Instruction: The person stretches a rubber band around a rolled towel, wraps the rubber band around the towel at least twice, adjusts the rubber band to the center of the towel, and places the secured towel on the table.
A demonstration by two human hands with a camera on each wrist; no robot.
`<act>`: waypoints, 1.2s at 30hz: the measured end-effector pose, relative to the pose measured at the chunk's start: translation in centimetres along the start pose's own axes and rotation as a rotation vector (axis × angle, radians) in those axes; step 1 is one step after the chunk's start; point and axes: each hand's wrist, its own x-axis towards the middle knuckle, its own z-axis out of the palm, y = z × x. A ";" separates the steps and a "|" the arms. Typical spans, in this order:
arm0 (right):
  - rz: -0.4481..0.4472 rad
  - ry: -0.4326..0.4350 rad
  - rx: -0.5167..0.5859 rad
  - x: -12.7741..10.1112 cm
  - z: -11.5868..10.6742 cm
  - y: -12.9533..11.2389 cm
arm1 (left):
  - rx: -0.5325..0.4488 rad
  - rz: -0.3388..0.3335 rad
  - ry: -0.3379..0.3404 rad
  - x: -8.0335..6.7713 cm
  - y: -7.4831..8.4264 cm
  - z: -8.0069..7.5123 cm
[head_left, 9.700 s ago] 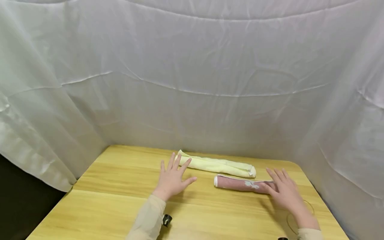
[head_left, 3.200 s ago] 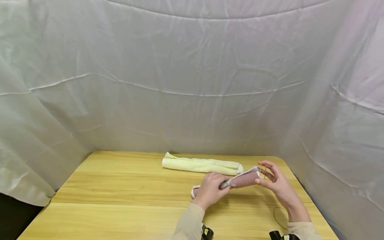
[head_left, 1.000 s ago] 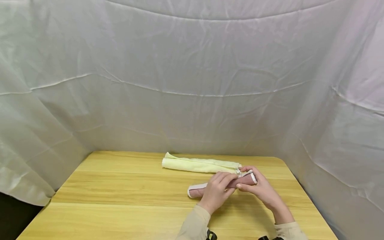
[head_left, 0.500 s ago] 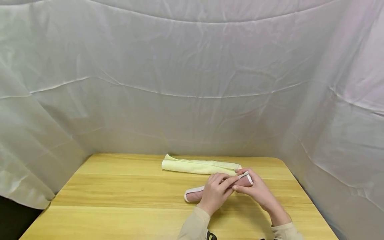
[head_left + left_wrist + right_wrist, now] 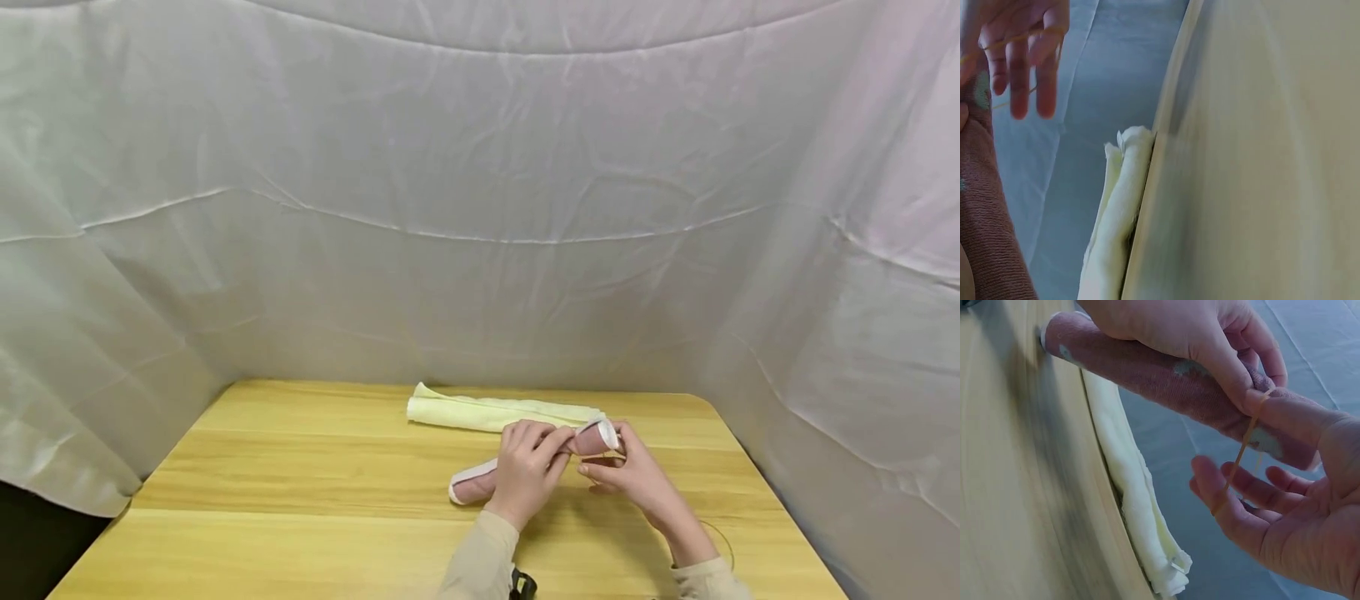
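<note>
My left hand [image 5: 523, 471] grips a rolled pink towel [image 5: 474, 485] around its middle. The roll is white-edged and tilted, its right end raised above the table. A thin tan rubber band [image 5: 1244, 447] is stretched between the thumb and fingers of my right hand [image 5: 1310, 512], at the roll's right end. In the right wrist view, the right thumb lies against the roll while the other fingers are spread below it, the band looped over them. The left wrist view shows the pink towel [image 5: 988, 212] at the left edge, with the band [image 5: 1004, 42] crossing the right fingers.
A rolled pale yellow towel [image 5: 480, 412] lies along the back of the wooden table [image 5: 300, 475], just behind the hands. Another thin rubber band [image 5: 722, 537] lies beside the right wrist. Grey-white curtains [image 5: 480, 250] hang behind the table and at its sides.
Earlier both hands were spread over the table and the pink roll lay flat. Since then the left hand has gripped it and the right has brought a rubber band. Lately the roll's right end has risen.
</note>
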 end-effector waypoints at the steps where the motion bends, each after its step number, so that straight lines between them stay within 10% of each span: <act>1: 0.007 -0.016 -0.005 0.0 0.0 0.1 | 0.004 -0.006 0.003 0.0 -0.2 0.0; 12: -0.013 -0.310 -0.012 0.4 0.7 1.3 | 0.010 -0.134 0.054 -0.1 -2.4 -0.8; 29: -0.301 -0.953 1.090 2.0 5.0 5.4 | -0.047 -0.293 0.137 -0.1 -3.3 -1.3; 36: -0.290 -1.030 1.533 1.8 6.2 5.8 | -0.052 -0.269 0.176 -0.1 -2.8 -1.0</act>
